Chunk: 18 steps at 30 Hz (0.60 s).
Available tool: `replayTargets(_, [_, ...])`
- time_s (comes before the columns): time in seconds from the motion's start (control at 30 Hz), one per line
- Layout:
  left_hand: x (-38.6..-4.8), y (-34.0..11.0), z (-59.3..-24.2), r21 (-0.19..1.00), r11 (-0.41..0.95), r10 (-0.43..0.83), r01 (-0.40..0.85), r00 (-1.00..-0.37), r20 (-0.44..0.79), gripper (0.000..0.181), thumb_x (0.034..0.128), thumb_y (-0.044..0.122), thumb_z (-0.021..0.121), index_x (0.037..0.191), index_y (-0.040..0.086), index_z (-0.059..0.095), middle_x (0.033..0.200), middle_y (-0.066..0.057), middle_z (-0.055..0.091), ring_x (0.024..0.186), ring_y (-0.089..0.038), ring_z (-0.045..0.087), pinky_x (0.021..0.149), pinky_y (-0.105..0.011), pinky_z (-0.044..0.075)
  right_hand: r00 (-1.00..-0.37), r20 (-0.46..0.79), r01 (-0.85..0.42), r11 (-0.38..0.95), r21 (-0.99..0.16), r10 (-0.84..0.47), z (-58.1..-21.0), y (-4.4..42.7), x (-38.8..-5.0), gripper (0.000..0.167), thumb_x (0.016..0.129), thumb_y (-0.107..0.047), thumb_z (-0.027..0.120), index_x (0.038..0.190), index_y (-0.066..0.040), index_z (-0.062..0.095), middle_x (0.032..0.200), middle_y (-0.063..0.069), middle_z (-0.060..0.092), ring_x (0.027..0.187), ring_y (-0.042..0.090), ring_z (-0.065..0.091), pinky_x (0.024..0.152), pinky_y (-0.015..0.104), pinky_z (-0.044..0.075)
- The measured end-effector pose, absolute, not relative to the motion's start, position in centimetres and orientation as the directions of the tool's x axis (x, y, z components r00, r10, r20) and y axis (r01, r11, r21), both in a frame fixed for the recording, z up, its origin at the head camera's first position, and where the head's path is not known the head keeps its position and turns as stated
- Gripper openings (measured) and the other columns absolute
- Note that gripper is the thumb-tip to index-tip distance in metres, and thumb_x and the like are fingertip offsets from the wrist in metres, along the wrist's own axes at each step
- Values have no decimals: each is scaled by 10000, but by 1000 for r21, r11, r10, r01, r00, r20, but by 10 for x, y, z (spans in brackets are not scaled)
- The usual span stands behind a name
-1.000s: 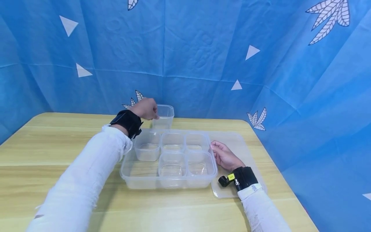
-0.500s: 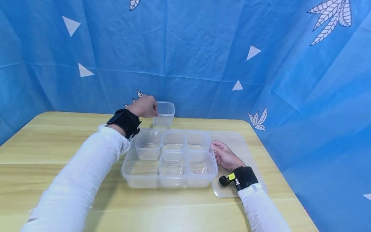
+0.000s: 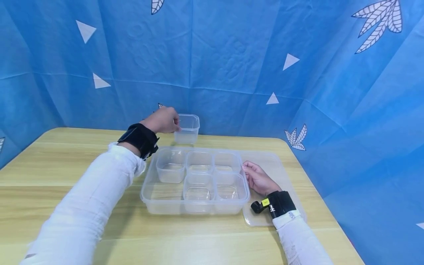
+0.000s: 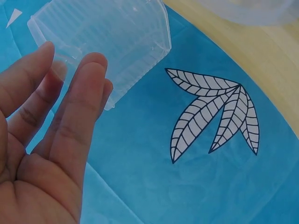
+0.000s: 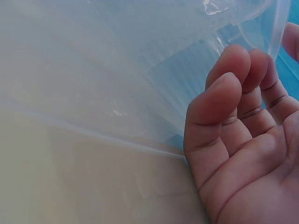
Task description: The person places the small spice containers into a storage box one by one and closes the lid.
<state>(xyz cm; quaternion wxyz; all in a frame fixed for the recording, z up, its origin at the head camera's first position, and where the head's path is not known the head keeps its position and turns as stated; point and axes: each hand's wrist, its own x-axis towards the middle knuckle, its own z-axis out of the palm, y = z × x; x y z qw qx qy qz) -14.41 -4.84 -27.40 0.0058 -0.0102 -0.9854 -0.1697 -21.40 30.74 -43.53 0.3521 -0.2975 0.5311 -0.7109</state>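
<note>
At the table's far edge, my left hand (image 3: 164,119) pinches the left rim of a small clear plastic container (image 3: 187,129). In the left wrist view its ribbed wall (image 4: 112,42) sits beyond my fingertips. A large clear plastic box (image 3: 165,208) stands in the middle of the table. It holds several matching small containers (image 3: 170,167) in two rows, with a gap at its front left. My right hand (image 3: 260,179) holds the box's right side near the rim, fingers bent against the wall (image 5: 107,70) in the right wrist view.
A flat clear lid (image 3: 265,158) lies on the wooden table (image 3: 198,243) to the right, partly under my right hand and the box. A blue printed cloth (image 3: 225,55) hangs behind the table and along its right side.
My left hand and the small container have shifted slightly up and back, away from the large box. The right hand stays at the box's side. The head view has turned slightly left.
</note>
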Motion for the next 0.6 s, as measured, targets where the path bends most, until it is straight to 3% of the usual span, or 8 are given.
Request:
replayTargets(0.13, [-142,-50,-273,322,947,17,25,-999,28,168,895,143,707,773,27,705,662,-44,596,637,-239,504,1043,-521,318,-575,44,183,-180,-966,-817,-436,307,-213,132,1016,-210,528,928,-113,526,799,-50,592,693,44,590,627,182,508])
replayTargets(0.23, [-140,-51,-272,308,951,18,29,-999,37,165,889,150,714,768,37,709,695,-51,616,667,-252,515,1068,-534,284,-572,42,185,-179,-966,-819,-436,307,-214,132,1017,-211,527,929,-113,529,802,-48,593,698,46,592,632,184,511])
replayTargets(0.33, [-138,-51,-271,300,953,22,33,-999,39,160,889,150,712,772,41,709,735,-52,624,679,-248,512,872,-463,411,-567,45,184,-180,-966,-823,-436,308,-215,131,1016,-213,529,931,-113,526,804,-48,595,695,47,592,629,181,509])
replayTargets(0.47, [-137,-50,-268,279,959,40,52,-998,47,163,889,146,710,766,40,707,745,-52,634,713,-257,536,1022,-515,355,-564,53,172,-180,-969,-824,-437,308,-216,135,1015,-227,533,937,-117,530,783,-56,592,662,38,578,605,170,500])
replayTargets(0.53, [-136,-49,-267,269,961,46,58,-998,50,169,889,146,710,758,39,704,746,-52,639,738,-270,546,1113,-571,203,-560,57,168,-181,-969,-826,-436,309,-216,135,1017,-228,529,939,-118,532,772,-59,590,648,35,573,596,168,499])
replayTargets(0.6, [-134,-49,-266,255,965,50,61,-997,51,178,892,153,707,752,45,699,767,-51,647,768,-276,550,1120,-580,172,-558,59,168,-182,-969,-828,-436,309,-216,132,1022,-222,518,943,-117,533,770,-58,592,646,35,576,597,169,502])
